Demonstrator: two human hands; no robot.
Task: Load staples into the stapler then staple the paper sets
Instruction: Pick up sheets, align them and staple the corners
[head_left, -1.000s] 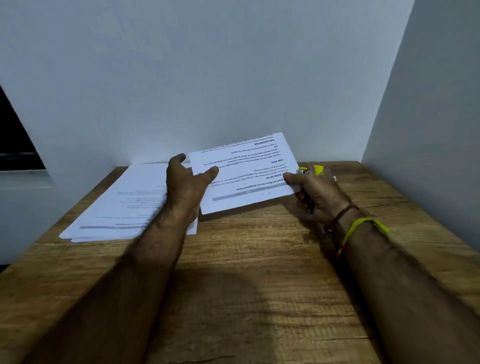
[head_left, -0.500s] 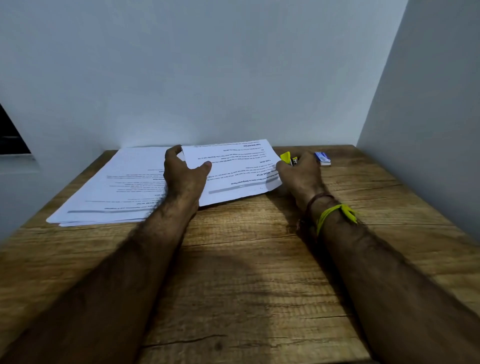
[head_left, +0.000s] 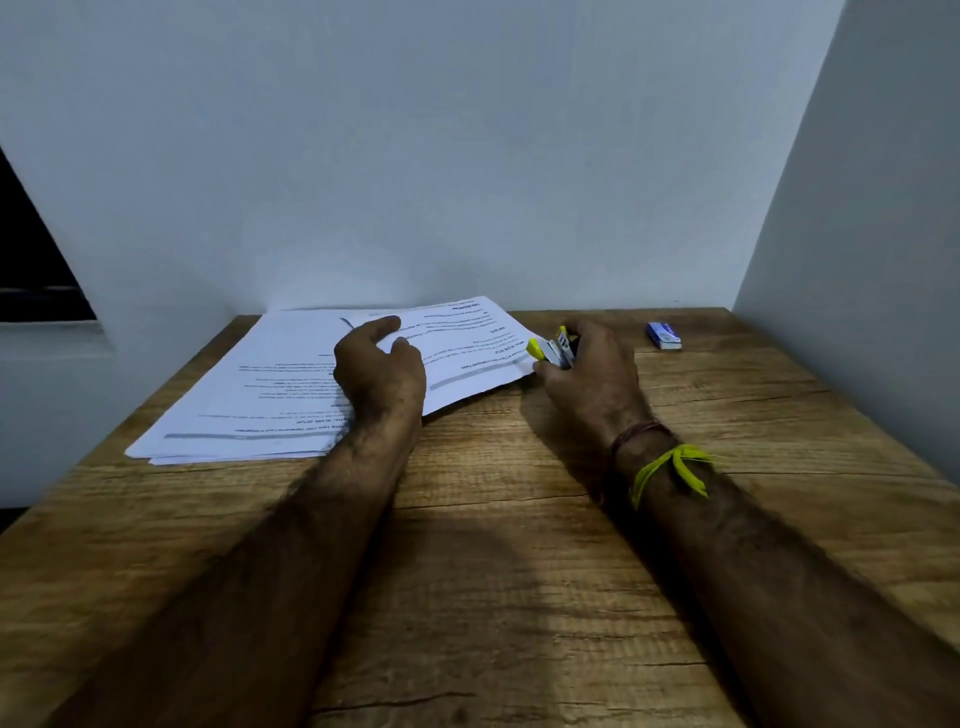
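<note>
A printed paper set (head_left: 467, 358) lies slanted on the wooden table (head_left: 493, 597), overlapping a larger stack of printed sheets (head_left: 244, 400) to its left. My left hand (head_left: 379, 374) rests on the paper set's left part, thumb and fingers pinching its edge. My right hand (head_left: 592, 379) is closed around a yellow and silver stapler (head_left: 550, 349), whose front end sits at the paper set's right corner. A small blue and white staple box (head_left: 663, 335) lies on the table to the right of that hand.
White walls close the table in at the back and on the right. A dark window opening (head_left: 31, 260) is at the far left. A yellow thread and a dark band circle my right wrist (head_left: 670, 467).
The lifted paper set has come down flat onto the table. My right hand has brought the stapler to its right corner. The view has tilted, and the staple box now shows.
</note>
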